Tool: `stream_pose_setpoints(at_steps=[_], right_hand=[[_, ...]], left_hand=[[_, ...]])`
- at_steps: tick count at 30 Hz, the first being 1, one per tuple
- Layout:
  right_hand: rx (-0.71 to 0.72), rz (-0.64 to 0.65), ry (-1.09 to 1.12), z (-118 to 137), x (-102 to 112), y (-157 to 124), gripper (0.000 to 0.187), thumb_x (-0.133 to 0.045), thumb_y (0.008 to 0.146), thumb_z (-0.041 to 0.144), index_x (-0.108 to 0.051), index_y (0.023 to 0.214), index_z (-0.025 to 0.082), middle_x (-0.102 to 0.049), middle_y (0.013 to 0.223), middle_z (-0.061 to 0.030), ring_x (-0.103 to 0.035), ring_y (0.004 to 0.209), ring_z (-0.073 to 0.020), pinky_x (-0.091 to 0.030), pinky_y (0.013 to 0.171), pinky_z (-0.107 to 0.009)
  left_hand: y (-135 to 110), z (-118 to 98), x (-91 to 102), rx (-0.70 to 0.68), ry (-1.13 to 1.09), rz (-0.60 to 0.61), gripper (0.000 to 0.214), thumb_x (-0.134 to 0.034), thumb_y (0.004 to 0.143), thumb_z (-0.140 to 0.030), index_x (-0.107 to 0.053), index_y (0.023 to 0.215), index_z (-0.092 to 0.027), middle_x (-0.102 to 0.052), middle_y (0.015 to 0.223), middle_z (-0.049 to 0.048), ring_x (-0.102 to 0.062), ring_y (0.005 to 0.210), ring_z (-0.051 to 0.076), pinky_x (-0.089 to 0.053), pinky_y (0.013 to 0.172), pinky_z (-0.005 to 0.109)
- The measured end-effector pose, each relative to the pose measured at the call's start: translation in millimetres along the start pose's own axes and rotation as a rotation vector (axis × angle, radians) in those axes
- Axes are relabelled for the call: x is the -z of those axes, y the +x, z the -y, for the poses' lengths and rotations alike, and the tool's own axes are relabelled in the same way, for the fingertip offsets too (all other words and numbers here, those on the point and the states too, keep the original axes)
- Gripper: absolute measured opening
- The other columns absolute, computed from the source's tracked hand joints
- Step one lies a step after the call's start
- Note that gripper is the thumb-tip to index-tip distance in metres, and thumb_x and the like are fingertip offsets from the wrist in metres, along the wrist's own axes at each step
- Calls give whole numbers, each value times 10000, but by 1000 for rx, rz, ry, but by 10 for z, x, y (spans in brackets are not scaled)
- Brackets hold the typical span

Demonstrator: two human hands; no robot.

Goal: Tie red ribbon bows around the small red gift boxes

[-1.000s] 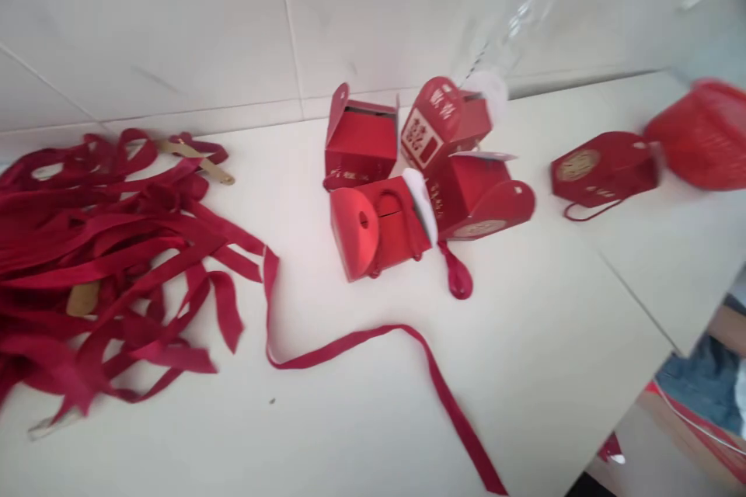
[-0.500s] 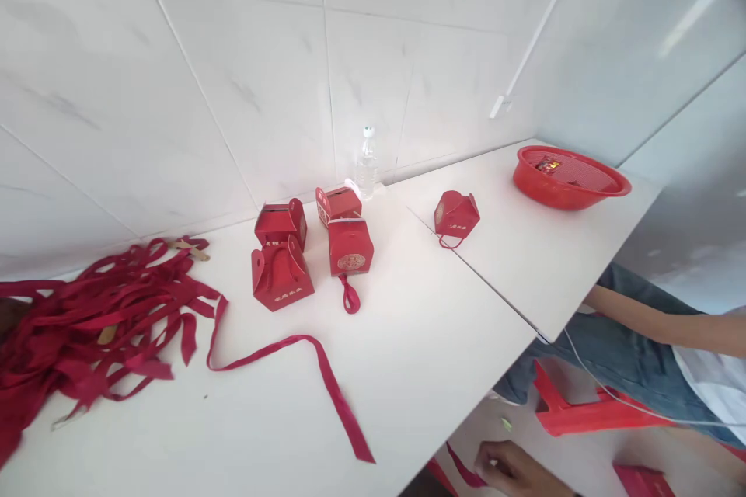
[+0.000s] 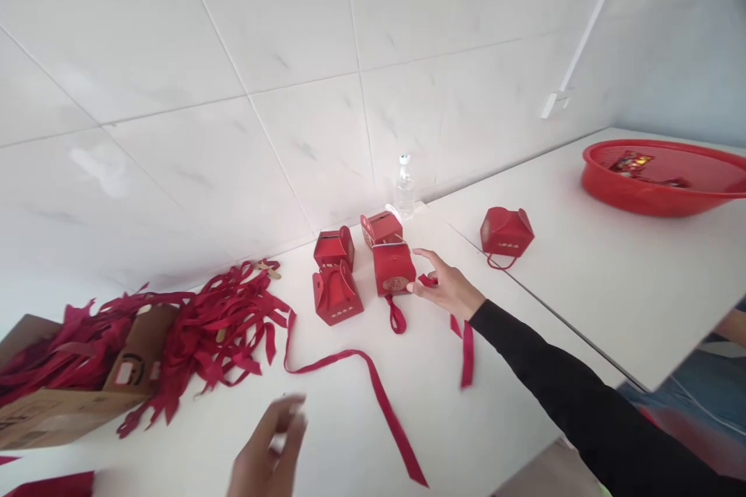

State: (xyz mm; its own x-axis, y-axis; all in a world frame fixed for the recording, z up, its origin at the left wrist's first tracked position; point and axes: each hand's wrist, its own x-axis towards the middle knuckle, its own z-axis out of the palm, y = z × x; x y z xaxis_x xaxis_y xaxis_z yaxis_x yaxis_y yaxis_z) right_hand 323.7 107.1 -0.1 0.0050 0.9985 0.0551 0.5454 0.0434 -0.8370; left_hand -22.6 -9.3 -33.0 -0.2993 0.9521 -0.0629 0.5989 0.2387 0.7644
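Note:
My right hand (image 3: 448, 289) reaches in at the right side of a small red gift box (image 3: 395, 272), its thumb and forefinger spread at the box. A red ribbon (image 3: 467, 357) is tucked in that hand, and its tail hangs down over the white table. A short ribbon loop (image 3: 397, 318) hangs from the front of this box. Several similar red boxes stand close by, among them one with raised handle flaps (image 3: 336, 295). Low in the view, my left hand (image 3: 271, 446) is blurred above the table, fingers apart and nothing in them.
A long loose ribbon (image 3: 378, 396) lies across the table. Left are a ribbon pile (image 3: 233, 318) and a cardboard box (image 3: 64, 411) of ribbons. By the wall stands a water bottle (image 3: 404, 190). Another red box (image 3: 506, 233) and a red basket (image 3: 653, 198) stand right; a person sits there.
My right hand has come up from below the table edge to the red box, bringing the ribbon. My left hand has entered the view. The view has swung left, bringing the cardboard box into sight.

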Motion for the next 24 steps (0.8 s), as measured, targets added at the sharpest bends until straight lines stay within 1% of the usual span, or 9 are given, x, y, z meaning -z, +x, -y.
stream_pose_setpoints(at_steps=[1,3,7,11,13,17,19,21,24], right_hand=[[13,8,-15,-22,-85,87,669,-714,812,417,-498,1416,229,-574,669,17,-602,698,-261,-514,737,-410],[28,21,-39,-72,-213,186,583,-709,807,398,-550,1343,232,-608,692,-3,-614,682,-278,-522,726,-437],[40,42,-55,-150,-264,172,316,-626,860,444,-600,1092,232,-636,695,-3,-609,636,-249,-509,663,-390],[24,35,-38,-157,-143,-65,322,-484,951,532,-575,902,227,-597,662,20,-544,571,-185,-463,596,-316],[3,37,-22,-128,-119,-257,349,-483,959,549,-577,882,221,-586,666,23,-519,558,-167,-451,569,-293],[-106,54,94,0,-220,-718,392,-450,994,547,-607,889,204,-581,696,10,-526,600,-160,-438,538,-256],[-173,162,175,93,-261,-935,375,-482,989,548,-629,967,204,-538,671,29,-490,577,-148,-411,520,-242],[-232,250,215,184,-229,-1103,394,-510,974,568,-625,1108,216,-497,646,46,-473,558,-146,-413,521,-241],[-312,78,130,252,-78,-1216,559,-529,938,608,-517,1351,232,-511,648,48,-532,562,-167,-471,553,-257]], left_hand=[[166,-112,-106,-110,-30,65,469,-637,848,-566,-647,1207,-265,-692,1168,75,-682,1034,278,-603,819,413],[501,-327,-343,-250,-72,-19,638,-651,827,-516,-523,1378,-221,-575,1380,155,-593,1244,327,-554,961,498],[1015,-570,-733,-298,-70,-52,950,-767,724,-369,-303,1535,-191,-361,1582,188,-293,1499,375,-351,1167,579],[1286,-604,-903,-299,-127,0,810,-725,775,-294,-371,1501,-224,-541,1456,135,-508,1369,296,-450,1118,463],[1316,-611,-950,-261,-141,-23,747,-698,797,-276,-402,1479,-201,-560,1427,150,-513,1362,304,-437,1127,473],[919,-606,-1024,-165,-137,-160,733,-623,851,-285,-332,1506,-134,-420,1523,217,-341,1470,358,-308,1192,561],[505,-575,-1047,-179,-151,-143,603,-555,911,-317,-386,1476,-190,-469,1495,171,-475,1374,317,-424,1119,508],[92,-531,-1071,-233,-182,-32,486,-504,956,-323,-446,1433,-253,-537,1445,122,-577,1251,278,-504,1024,467],[-253,-485,-1156,-337,-101,9,448,-473,972,-268,-461,1418,-246,-582,1381,120,-569,1243,272,-511,982,457]])
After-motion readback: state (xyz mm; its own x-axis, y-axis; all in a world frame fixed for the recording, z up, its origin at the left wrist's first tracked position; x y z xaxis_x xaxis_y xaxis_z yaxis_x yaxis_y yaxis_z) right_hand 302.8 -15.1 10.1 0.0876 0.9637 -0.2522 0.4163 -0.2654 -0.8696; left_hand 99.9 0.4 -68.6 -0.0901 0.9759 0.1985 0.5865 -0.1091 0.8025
